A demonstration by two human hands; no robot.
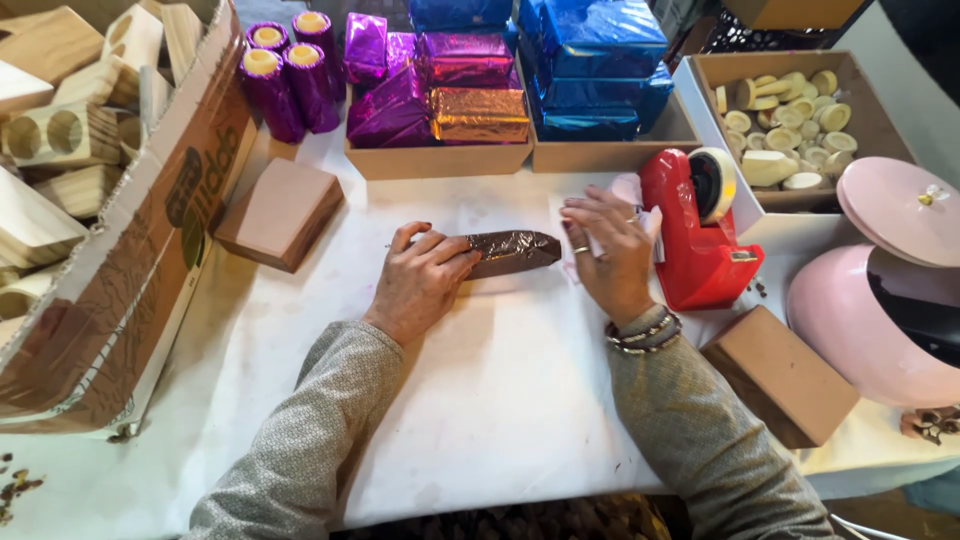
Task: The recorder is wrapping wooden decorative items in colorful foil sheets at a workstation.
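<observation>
Spreading across the view is a white-covered worktable (pixel 500 400), packed at its edges: a big cardboard box of wooden blocks (pixel 110 240) on the left, trays of purple, copper and blue foil-wrapped parcels (pixel 470 80) along the back, a box of pale candle stubs (pixel 790 110) and a pink lidded pot (pixel 870 310) to the right. Centre table lies a brown foil-wrapped roll (pixel 510 252); the left hand (pixel 420 278) presses down on its end, fingers curled over it. The right hand (pixel 610 250) rests loose-fingered just beside the red tape dispenser (pixel 700 235), gripping nothing clearly visible.
</observation>
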